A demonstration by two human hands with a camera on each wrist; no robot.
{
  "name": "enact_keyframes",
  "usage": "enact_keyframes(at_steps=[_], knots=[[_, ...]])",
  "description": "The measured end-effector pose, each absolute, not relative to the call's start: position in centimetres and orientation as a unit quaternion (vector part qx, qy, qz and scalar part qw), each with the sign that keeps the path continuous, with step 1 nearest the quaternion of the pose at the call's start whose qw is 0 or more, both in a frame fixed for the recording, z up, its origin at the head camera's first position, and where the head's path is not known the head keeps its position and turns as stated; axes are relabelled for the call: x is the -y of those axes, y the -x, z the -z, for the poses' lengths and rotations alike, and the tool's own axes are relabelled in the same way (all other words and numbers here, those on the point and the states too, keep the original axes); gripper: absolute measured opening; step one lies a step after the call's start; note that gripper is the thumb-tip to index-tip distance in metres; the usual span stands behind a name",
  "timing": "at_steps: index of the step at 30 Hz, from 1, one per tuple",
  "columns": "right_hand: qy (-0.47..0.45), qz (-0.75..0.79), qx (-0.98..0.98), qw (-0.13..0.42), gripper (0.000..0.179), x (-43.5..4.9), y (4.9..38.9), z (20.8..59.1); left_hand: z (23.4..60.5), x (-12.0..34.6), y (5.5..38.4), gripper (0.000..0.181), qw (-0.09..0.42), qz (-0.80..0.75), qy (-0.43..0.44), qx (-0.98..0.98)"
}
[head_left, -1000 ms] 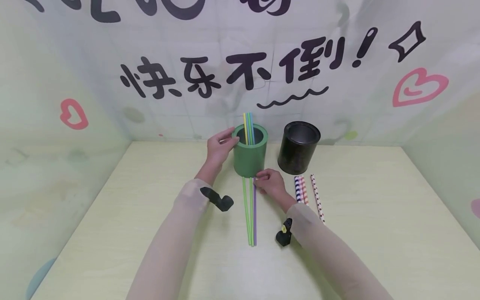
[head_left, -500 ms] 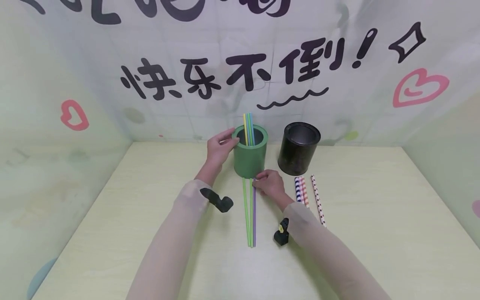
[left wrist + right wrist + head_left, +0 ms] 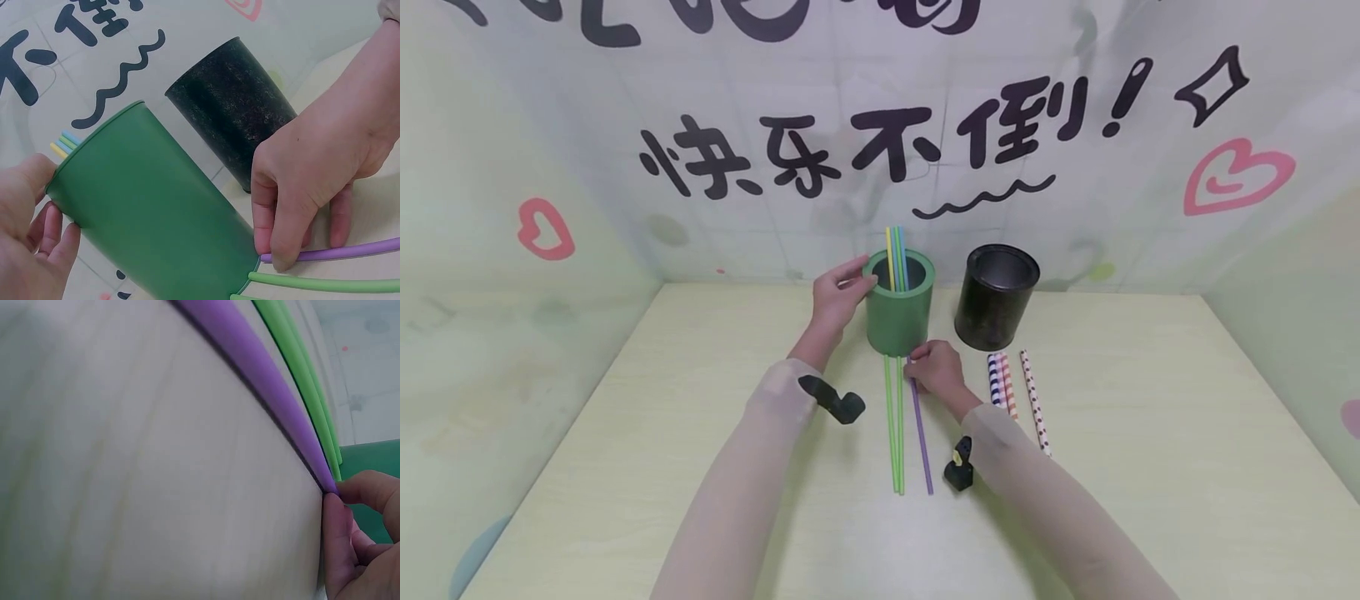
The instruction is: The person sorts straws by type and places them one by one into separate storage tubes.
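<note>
A green can point(image 3: 898, 323) stands upright on the table with yellow, green and blue straws point(image 3: 891, 257) sticking up out of it. My left hand point(image 3: 837, 300) grips its rim from the left side. At the foot of the can, my right hand point(image 3: 938, 367) pinches the far end of a purple straw point(image 3: 922, 433) between thumb and finger. In the right wrist view the pinched tip of the purple straw point(image 3: 275, 394) shows close to the table. Two light green straws point(image 3: 901, 433) lie to its left, their far ends right at the can's base.
A black can point(image 3: 992, 308) stands upright to the right of the green one, its opening facing up. In front of it lie several striped paper straws point(image 3: 996, 379) and one dotted paper straw point(image 3: 1036, 404), near my right forearm. A printed cloth backdrop point(image 3: 760, 242) rises behind the table.
The near end of the purple straw has swung to the right, away from the green straws. My right hand has shifted only slightly; my left hand stays on the can's rim.
</note>
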State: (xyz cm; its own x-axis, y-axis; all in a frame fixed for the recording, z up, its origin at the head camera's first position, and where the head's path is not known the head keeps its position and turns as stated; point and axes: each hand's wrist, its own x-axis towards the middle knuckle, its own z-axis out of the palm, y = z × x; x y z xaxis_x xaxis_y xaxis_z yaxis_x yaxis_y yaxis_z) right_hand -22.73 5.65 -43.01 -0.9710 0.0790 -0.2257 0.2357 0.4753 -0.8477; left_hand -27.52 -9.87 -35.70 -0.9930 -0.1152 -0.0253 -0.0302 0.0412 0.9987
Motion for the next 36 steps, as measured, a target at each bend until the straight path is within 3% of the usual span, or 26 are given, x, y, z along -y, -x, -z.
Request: enact_keyframes(at_steps=[18,36], knots=[[-0.11,0.603,-0.782,0.115,0.019,-7.2,23.3,42.2,35.6,9.8,27.5,0.04,0.029,0.693,-0.05,0.719],[-0.033,0.662,-0.745,0.079,0.027,-9.2,23.6,36.6,35.6,9.9,27.4,0.04,0.028,0.691,-0.049,0.721]])
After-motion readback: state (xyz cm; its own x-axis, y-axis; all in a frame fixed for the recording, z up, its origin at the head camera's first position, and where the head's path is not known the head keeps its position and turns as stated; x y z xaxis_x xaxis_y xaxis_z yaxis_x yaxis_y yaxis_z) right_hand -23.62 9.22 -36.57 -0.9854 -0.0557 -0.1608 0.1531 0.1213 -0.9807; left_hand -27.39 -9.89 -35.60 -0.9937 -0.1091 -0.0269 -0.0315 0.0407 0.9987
